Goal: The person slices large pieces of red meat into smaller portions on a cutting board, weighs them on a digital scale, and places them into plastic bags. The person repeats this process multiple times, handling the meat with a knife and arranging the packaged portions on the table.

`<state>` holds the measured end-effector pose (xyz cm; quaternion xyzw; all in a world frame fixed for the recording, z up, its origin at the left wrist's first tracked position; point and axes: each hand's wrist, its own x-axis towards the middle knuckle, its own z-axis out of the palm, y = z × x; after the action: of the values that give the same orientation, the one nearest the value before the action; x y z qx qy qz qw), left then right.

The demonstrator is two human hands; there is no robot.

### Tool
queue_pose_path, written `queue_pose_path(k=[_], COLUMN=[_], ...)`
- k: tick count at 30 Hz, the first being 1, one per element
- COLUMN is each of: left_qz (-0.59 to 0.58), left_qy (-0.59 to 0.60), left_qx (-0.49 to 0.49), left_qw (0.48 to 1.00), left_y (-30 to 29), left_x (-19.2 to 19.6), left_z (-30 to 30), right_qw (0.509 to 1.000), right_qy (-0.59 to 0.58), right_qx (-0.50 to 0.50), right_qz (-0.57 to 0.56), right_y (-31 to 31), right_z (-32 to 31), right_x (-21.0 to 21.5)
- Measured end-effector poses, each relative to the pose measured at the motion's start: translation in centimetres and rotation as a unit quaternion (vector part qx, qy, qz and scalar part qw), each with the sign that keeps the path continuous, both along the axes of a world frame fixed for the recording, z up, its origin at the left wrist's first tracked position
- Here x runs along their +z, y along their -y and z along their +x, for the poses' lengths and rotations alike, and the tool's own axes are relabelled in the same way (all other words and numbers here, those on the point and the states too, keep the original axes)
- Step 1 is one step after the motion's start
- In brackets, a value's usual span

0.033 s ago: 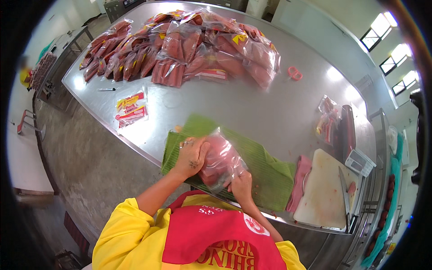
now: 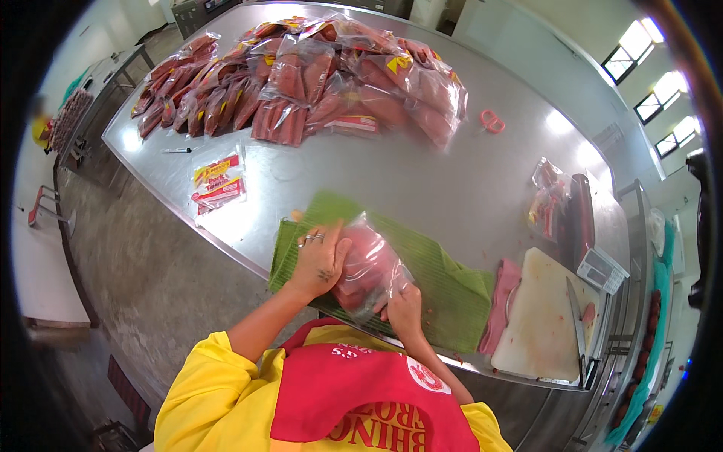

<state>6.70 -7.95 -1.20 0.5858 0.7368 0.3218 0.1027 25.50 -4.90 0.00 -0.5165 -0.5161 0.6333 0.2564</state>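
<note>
Between my hands is a clear plastic bag of pinkish-red meat (image 2: pixel 365 265), above a ribbed green cloth (image 2: pixel 452 290) at the table's near edge. My left hand (image 2: pixel 320 264) grips the bag's left side, thumb toward the meat and rings on its fingers. Lower on the right, my right hand (image 2: pixel 403 305) is closed on the loose plastic at the bag's edge. Some fingertips of both hands are hidden by the bag or the hands themselves.
Many bagged meat packs (image 2: pixel 301 83) are heaped at the far side of the steel table (image 2: pixel 294 177). Red-handled scissors (image 2: pixel 492 122), printed packets (image 2: pixel 220 181) and a marker (image 2: pixel 178 151) lie nearer. At right are a pink cloth (image 2: pixel 499 305), a cutting board (image 2: pixel 535 324), a knife (image 2: pixel 577 316) and a white device (image 2: pixel 602 271).
</note>
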Motion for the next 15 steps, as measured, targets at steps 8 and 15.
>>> queue_pose_path(k=[8, 15], left_qz=[-0.097, -0.011], left_qy=[-0.125, -0.145], left_qx=[-0.200, -0.223], left_qw=[0.967, 0.964], left_y=[-1.6, -1.9], left_x=[2.1, 1.3], left_z=[-0.5, 1.1], right_qw=[0.992, 0.983], right_qy=[-0.090, -0.075], right_qx=[-0.041, 0.009], right_qz=[-0.082, -0.168], right_y=[-0.6, -0.9], right_z=[0.9, -0.1], right_x=[0.2, -0.2])
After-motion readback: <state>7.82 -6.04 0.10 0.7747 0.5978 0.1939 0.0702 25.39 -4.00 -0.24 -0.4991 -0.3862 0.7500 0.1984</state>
